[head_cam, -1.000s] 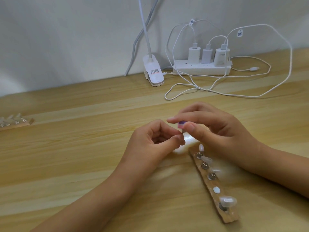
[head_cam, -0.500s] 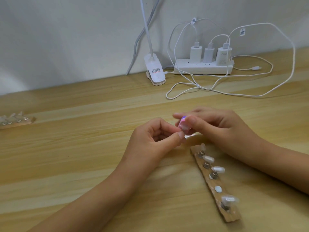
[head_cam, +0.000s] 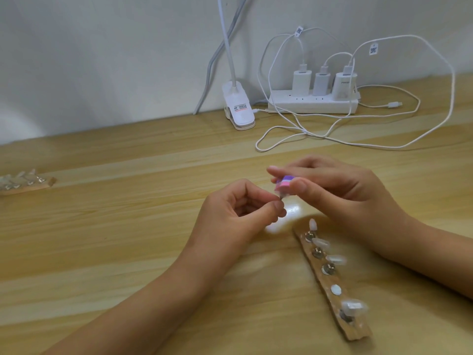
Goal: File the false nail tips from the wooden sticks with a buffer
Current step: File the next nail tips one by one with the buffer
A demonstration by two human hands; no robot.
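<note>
While the left hand (head_cam: 238,213) curls closed, pinching a small nail tip (head_cam: 281,197) between thumb and forefinger, the right hand (head_cam: 337,190) grips a pink-and-purple buffer (head_cam: 283,185) that touches it. Compared with half a second ago, the right forefinger sits slightly higher, and the left hand has barely shifted. At five o'clock from the hands lies a wooden stick (head_cam: 332,279) carrying other tips (head_cam: 321,242). A second stick (head_cam: 38,186) lies far off at nine o'clock.

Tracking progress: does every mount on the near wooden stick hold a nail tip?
One empty: on the wooden stick, the second mount from the near end is a bare white disc; four others carry tips.
</note>
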